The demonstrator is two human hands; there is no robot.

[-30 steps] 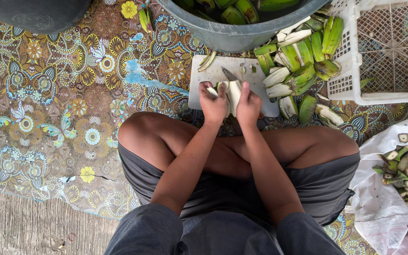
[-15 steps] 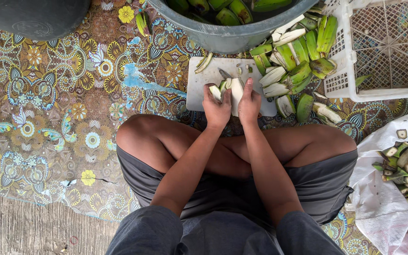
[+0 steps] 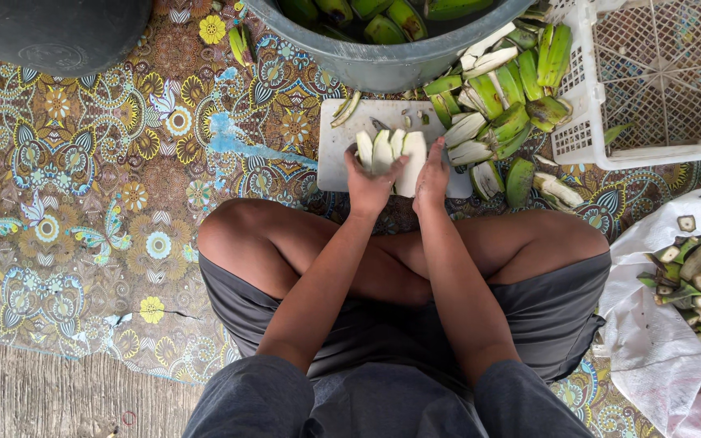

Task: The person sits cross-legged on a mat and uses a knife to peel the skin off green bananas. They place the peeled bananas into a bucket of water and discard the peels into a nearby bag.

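Observation:
My left hand (image 3: 371, 185) grips a fan of several pale, flat banana slices (image 3: 385, 151) standing on a white cutting board (image 3: 336, 158). My right hand (image 3: 432, 174) presses against the right side of the same slices, fingers together. A small dark object (image 3: 379, 125) lies on the board just beyond the slices; I cannot tell what it is. Both forearms reach out over my crossed legs.
A grey tub (image 3: 383, 71) with green bananas stands beyond the board. Green bananas and peels (image 3: 501, 122) are piled to its right, next to a white plastic crate (image 3: 659, 89). A white sack (image 3: 651, 324) holds cut ends at right. A dark tub (image 3: 50, 32) sits top left.
The slices were bunched between my hands with a knife blade showing above them; now they are spread into a fan and the blade is out of sight.

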